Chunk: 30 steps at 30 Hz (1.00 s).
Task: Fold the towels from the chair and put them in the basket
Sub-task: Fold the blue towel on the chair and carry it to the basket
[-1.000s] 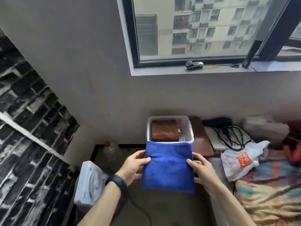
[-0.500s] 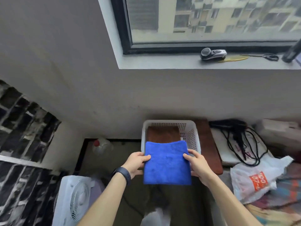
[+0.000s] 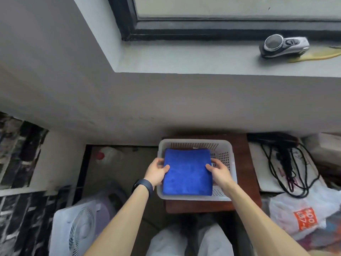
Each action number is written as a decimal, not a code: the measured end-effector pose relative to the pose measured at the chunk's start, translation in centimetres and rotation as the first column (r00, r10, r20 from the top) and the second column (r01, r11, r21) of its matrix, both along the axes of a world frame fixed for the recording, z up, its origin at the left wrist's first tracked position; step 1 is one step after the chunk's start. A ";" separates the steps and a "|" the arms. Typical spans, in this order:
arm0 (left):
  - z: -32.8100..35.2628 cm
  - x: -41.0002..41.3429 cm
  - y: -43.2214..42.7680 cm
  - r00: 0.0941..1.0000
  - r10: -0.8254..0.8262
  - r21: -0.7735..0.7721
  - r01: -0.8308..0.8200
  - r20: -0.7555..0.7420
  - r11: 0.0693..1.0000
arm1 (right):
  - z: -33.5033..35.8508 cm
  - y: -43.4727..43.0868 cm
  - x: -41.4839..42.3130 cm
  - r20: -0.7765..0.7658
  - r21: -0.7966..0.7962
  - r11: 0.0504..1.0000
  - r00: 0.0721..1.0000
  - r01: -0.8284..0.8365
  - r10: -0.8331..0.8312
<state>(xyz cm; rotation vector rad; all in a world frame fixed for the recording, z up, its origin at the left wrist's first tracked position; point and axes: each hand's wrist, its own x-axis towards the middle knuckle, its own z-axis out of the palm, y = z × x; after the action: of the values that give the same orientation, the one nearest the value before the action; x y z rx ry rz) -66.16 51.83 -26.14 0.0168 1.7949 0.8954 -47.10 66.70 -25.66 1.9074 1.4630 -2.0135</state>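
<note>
A folded blue towel lies flat inside the white perforated basket, covering most of its floor. My left hand grips the towel's left edge, thumb on top. On the opposite edge my right hand holds it the same way. The brown towel seen earlier is hidden under the blue one. The chair is out of view.
The basket sits on a small brown table against the grey wall. A white fan and a bottle are at the left. Black cables and a plastic bag lie at the right. A shaver rests on the windowsill.
Both hands carried the folded blue towel forward and down into the basket, over the brown towel. The camera tilted further down.
</note>
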 end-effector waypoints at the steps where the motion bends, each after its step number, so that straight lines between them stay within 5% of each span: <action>1: -0.4 -0.1 0.0 0.999 -0.031 -0.017 0.030 -0.023 0.999 | -0.4 0.1 -0.2 0.002 0.007 1.000 1.000 0.000 0.000; 14: -0.3 0.8 1.4 0.914 -0.271 -0.186 0.222 -0.303 0.957 | -1.9 0.2 -1.0 0.046 0.158 0.987 0.999 0.004 -0.012; 16: -0.1 1.5 1.1 0.799 -0.373 -0.247 0.287 -0.471 0.926 | -2.3 -0.2 -0.9 0.099 0.218 0.976 0.995 -0.012 -0.010; 18: -0.1 2.4 0.2 0.583 -0.469 -0.309 0.356 -0.663 0.882 | -2.8 -1.2 -0.6 0.230 0.369 0.924 0.973 -0.094 0.007; 20: -0.5 2.9 -0.4 0.342 -0.538 -0.368 0.451 -0.770 0.813 | -2.9 -2.4 -0.4 0.351 0.582 0.769 0.935 -0.263 0.055; 22: -1.3 3.1 -0.5 0.202 -0.618 -0.434 0.550 -0.760 0.714 | -3.1 -3.3 -0.8 0.435 0.704 0.535 0.879 -0.467 0.196; 25: -2.5 2.5 0.1 0.117 -0.736 -0.519 0.637 -0.667 0.571 | -4.6 -3.7 -1.3 0.550 0.655 0.360 0.746 -0.664 0.377; 30: -4.3 1.4 0.7 0.108 -0.812 -0.581 0.645 -0.574 0.496 | -7.3 -3.3 -1.5 0.558 0.546 0.421 0.690 -0.724 0.461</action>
<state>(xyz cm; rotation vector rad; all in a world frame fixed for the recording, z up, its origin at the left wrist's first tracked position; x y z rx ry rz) -64.73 52.53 -30.44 1.3570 2.2686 -0.1646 -48.63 63.45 -32.91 1.3341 2.5987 -0.7336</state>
